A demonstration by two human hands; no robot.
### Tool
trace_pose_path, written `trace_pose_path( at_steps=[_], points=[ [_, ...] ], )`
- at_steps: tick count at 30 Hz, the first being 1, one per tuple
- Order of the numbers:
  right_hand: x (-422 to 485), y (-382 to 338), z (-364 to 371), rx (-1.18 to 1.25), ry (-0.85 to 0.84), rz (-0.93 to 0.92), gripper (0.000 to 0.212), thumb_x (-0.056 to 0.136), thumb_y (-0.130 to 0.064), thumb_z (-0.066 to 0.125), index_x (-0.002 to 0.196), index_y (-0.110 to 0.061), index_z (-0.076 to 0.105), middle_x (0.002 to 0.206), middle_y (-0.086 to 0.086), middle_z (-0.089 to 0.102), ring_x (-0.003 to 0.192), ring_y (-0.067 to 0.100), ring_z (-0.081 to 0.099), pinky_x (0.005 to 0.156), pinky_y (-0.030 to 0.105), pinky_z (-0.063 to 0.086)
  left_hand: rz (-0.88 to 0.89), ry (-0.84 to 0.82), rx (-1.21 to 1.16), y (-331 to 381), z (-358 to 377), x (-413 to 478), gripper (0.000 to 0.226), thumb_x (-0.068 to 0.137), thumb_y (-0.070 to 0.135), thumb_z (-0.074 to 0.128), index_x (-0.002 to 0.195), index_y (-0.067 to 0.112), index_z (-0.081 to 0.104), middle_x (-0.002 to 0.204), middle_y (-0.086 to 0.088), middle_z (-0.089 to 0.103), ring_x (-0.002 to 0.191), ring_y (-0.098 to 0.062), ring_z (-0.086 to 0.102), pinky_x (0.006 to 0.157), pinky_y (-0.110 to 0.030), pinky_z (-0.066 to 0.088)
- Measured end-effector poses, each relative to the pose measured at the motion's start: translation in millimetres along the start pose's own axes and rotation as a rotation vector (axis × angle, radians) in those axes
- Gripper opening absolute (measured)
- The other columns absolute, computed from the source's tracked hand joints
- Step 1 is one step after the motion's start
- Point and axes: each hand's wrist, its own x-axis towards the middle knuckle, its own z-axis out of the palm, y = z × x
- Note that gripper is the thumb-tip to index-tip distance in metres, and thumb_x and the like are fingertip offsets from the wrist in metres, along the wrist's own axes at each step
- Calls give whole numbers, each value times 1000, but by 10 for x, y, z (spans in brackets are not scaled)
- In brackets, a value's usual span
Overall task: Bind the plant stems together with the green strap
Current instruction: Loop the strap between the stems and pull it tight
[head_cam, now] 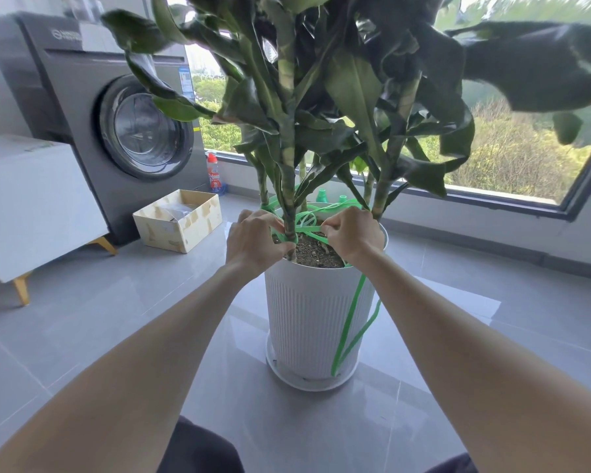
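Over the white pot (307,319), the left hand (253,242) grips the green strap (308,229) wound round the front stem (288,186); the right hand (354,233) pinches it nearby with its fingers; the rest hangs outside.

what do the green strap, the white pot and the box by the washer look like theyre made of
The green strap: likely thin flexible plastic, glossy; it's a flat band that loops and hangs limp. The white pot: probably matte moulded plastic, judging by the even vertical ribs, though ceramic can't be excluded. The box: cardboard, matte, with tape-like patches.
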Motion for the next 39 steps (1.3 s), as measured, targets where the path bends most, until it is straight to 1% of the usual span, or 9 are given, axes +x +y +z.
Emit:
trace_pose_path(
  at_steps=[4,8,12,16,19,23,28,32,39],
  points=[
    [-34,-7,-57,33,-77,25,35,88,-17,61,53,-16,58,55,-4,50,51,12,44,46,21,32,-39,15,49,0,-2,-4,31,70,43,79,86,20,66,113,0,59,110,-21,46,90,-38,40],
    [-69,-12,-123,161,-183,29,11,85,-21,68,84,-16,78,72,-5,68,71,15,63,66,30,56,-88,6,128,27,-34,-47,37,73,53,73,80,21,57,80,4,58,81,-19,56,71,-30,44],
    [-113,1,-161,277,-273,30,10,83,-24,73,81,-15,77,70,-3,70,55,4,56,50,18,44,-89,-15,143,102,-32,-80,28,79,47,70,82,20,64,78,2,66,75,-21,62,68,-28,48],
    [-131,9,-168,299,-266,44,12,81,-26,75,73,-17,77,46,-13,61,50,3,54,48,16,41,-46,-14,222,177,-49,-107,24,85,40,64,87,16,66,80,-3,67,78,-26,63,65,-28,42],
    [-138,42,-187,306,-275,39,11,81,-26,75,74,-17,77,46,-13,61,46,0,56,44,12,40,-36,-17,233,193,-59,-115,24,85,40,64,86,16,67,79,-4,67,78,-27,63,65,-28,42],
    [-141,108,-232,321,-304,21,9,81,-22,75,80,-14,77,70,1,73,43,-4,56,43,10,42,-101,-52,130,182,-99,-67,23,79,39,72,85,17,73,79,-2,70,75,-23,61,65,-27,43],
    [-170,134,-289,331,-370,8,10,80,-20,76,79,-11,76,57,-9,68,44,-3,58,41,10,42,-182,-117,-129,102,-113,-54,18,78,30,76,79,13,77,58,1,66,58,-13,65,66,-31,56],
    [-192,176,-338,337,-431,-9,13,80,-21,75,83,-8,76,70,-2,72,48,-2,60,43,11,42,-246,-206,-274,59,-116,-18,18,84,21,70,81,4,75,70,-4,72,59,-14,69,62,-29,58],
    [-247,221,-411,395,-559,-31,14,80,-17,75,89,-6,74,67,-5,71,55,2,65,55,15,54,-378,-386,-486,86,-191,20,19,90,22,63,90,6,72,83,-5,73,69,-17,70,63,-27,56]
  ],
)
